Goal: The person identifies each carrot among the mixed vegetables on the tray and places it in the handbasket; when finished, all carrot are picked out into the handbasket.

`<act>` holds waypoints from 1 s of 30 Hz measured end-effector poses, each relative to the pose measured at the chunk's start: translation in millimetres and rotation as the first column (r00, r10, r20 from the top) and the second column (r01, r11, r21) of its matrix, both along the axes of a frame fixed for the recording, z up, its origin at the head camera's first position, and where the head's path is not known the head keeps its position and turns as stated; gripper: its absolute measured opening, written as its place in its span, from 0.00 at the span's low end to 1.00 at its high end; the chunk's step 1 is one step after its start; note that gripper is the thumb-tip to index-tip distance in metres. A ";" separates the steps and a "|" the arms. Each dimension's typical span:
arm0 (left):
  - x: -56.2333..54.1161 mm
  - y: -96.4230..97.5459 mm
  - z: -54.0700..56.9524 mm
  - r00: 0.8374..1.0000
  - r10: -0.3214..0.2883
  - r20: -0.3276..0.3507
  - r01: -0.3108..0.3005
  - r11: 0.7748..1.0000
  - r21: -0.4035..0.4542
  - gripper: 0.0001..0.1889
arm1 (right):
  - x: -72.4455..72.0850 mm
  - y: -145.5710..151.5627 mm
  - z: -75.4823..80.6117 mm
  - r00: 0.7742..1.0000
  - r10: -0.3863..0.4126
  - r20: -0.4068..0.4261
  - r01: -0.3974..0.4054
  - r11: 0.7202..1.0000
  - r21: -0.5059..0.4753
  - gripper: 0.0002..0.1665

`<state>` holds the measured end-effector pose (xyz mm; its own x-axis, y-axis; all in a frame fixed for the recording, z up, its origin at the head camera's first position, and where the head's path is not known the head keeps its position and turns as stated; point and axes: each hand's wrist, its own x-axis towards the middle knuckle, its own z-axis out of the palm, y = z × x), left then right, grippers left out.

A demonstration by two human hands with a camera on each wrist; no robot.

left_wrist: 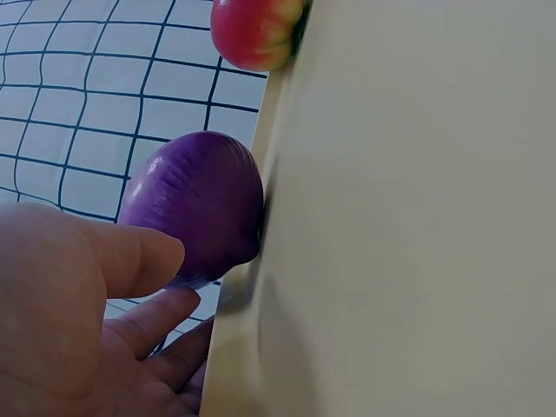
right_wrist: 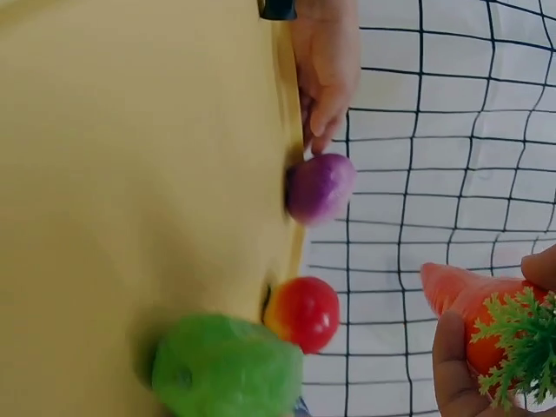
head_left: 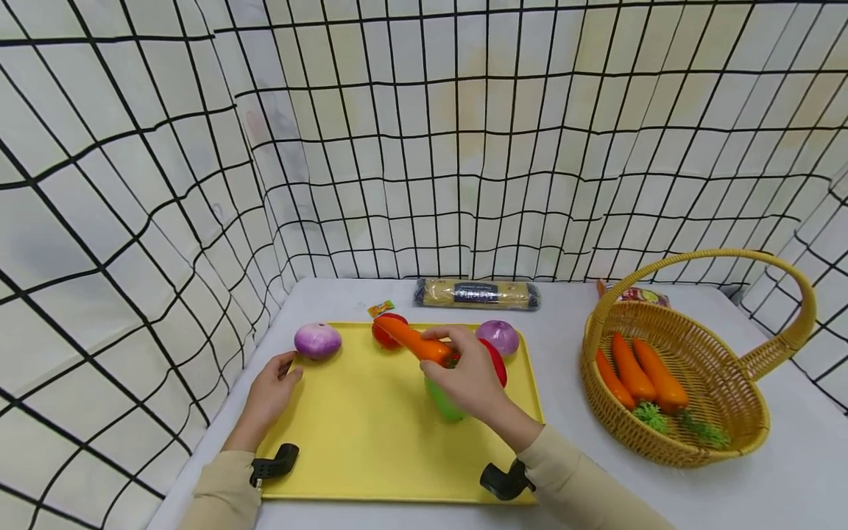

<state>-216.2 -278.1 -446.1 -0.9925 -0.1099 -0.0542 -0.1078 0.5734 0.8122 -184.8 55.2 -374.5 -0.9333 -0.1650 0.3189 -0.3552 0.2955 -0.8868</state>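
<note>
My right hand (head_left: 472,374) grips an orange carrot (head_left: 412,340) by its thick end, above the yellow tray (head_left: 358,434). Green leaves show at the held end in the right wrist view, beside the fingers (right_wrist: 449,365). At the tray's left edge is my left hand (head_left: 268,394), its fingers loosely bent, just by a purple onion (head_left: 318,341). The thumb lies close to the onion in the left wrist view; whether it touches I cannot tell. Beneath the right hand, a green vegetable (right_wrist: 226,365) and a red one (head_left: 493,362) are partly hidden. A red-yellow fruit (right_wrist: 304,314) sits behind the carrot.
A wicker basket (head_left: 589,368) with a tall handle stands to the right, holding several carrots (head_left: 652,375). Another purple onion (head_left: 498,338) sits at the tray's back right. Behind the tray lie a long packet (head_left: 477,294) and a small wrapper (head_left: 380,308). Black netting surrounds the table.
</note>
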 end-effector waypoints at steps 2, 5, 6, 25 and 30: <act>-0.9 -0.5 -1.2 1.000 0.001 -0.003 -0.001 1.000 0.000 0.29 | 1.5 9.5 1.6 0.999 -0.025 -0.030 0.025 1.000 -0.002 0.17; -1.5 -1.0 -2.6 1.000 -0.001 -0.008 0.001 1.000 0.006 0.28 | 3.0 26.2 1.8 0.997 -0.058 -0.054 0.057 0.998 -0.019 0.17; -1.6 -1.2 -2.9 1.000 -0.001 -0.009 0.001 1.000 0.009 0.28 | 3.3 32.2 1.3 0.997 -0.063 -0.054 0.062 0.998 -0.028 0.17; 1.0 -1.6 -3.0 1.000 0.005 -0.022 -0.005 1.000 -0.007 0.28 | 16.1 132.2 -8.9 0.979 -0.205 -0.019 0.204 0.979 -0.025 0.21; 1.0 -2.1 -2.5 1.000 0.004 -0.023 -0.004 1.000 -0.011 0.28 | 23.8 153.0 -10.2 0.974 -0.228 0.002 0.228 0.973 -0.030 0.23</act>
